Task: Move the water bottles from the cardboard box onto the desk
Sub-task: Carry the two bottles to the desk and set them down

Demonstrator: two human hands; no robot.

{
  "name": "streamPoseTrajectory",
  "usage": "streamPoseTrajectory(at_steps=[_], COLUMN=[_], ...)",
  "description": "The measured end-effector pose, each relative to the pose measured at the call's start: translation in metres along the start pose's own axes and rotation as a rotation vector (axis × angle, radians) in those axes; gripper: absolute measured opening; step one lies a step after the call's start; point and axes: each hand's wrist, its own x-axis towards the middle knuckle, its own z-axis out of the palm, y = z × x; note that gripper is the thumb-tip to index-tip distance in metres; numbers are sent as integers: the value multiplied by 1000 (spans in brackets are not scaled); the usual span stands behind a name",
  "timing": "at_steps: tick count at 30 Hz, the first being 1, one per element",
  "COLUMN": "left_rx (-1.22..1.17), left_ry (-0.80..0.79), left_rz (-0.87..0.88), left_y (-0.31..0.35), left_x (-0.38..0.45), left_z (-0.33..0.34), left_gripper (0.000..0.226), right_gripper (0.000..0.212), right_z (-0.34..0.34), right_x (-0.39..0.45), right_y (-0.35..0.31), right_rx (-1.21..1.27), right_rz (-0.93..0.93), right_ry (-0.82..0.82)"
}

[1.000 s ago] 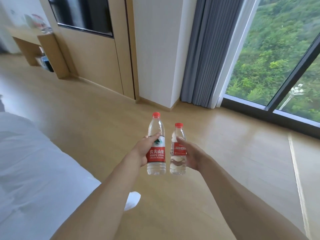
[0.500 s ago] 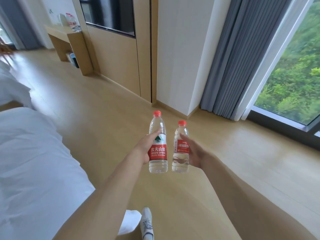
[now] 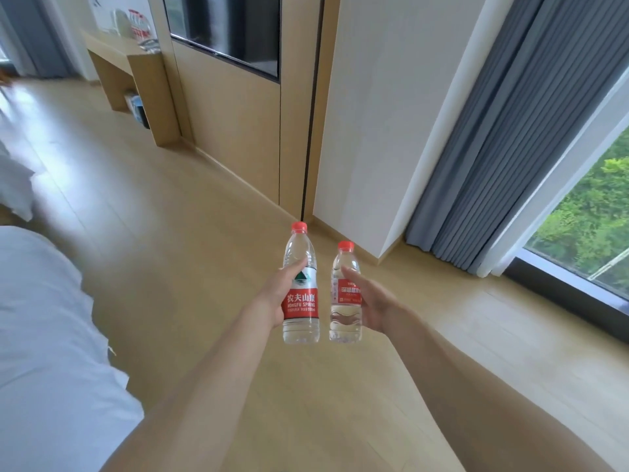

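1. My left hand (image 3: pixel 272 299) grips the taller water bottle (image 3: pixel 301 287) around its red label, fingers wrapped behind it and thumb across the front. The bottle stands upright in the lower middle of the frame.

2. My right hand (image 3: pixel 372 306) holds the shorter water bottle (image 3: pixel 345 294) the same way, thumb over its label. The two bottles hang side by side, close but apart, both with red caps on.

3. Over the last second the view has swung leftward: the window (image 3: pixel 585 233) has slid to the right edge, the grey curtain (image 3: pixel 493 137) now fills the upper right, and the wooden desk (image 3: pixel 115 52) has come into the upper left of the frame.

4. The bottles have kept their place in the frame and their upright pose throughout the turn, so I judge both grips steady.

5. I read this as the carry step: I am now facing toward the desk, which is still well apart from the bottles across the wooden floor (image 3: pixel 177 240).

6. Some bottles (image 3: pixel 138 27) already seem to stand on the desk top, though they are small and blurred.

7. The cardboard box is not in view.

8. The white bedding (image 3: pixel 44 328) lies at the left of the frame.
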Motion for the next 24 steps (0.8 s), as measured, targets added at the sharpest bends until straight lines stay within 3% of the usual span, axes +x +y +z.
streamPoseTrajectory(at_steps=[3,9,24], left_rx=[-36,-91,-190], left_ry=[47,176,511], left_rz=[-3,69,183], left_y=[34,94,258], left_x=[29,68,201], left_z=[-27,-77,-167], left_gripper=[47,59,61], right_gripper=[52,57,51], right_z=[22,63,164], right_x=[43,120,348], right_y=[-31,-86,-234], right_rx=[-4,-46,-180], right_rz=[24,26,63], right_ry=[-15,-75,-368])
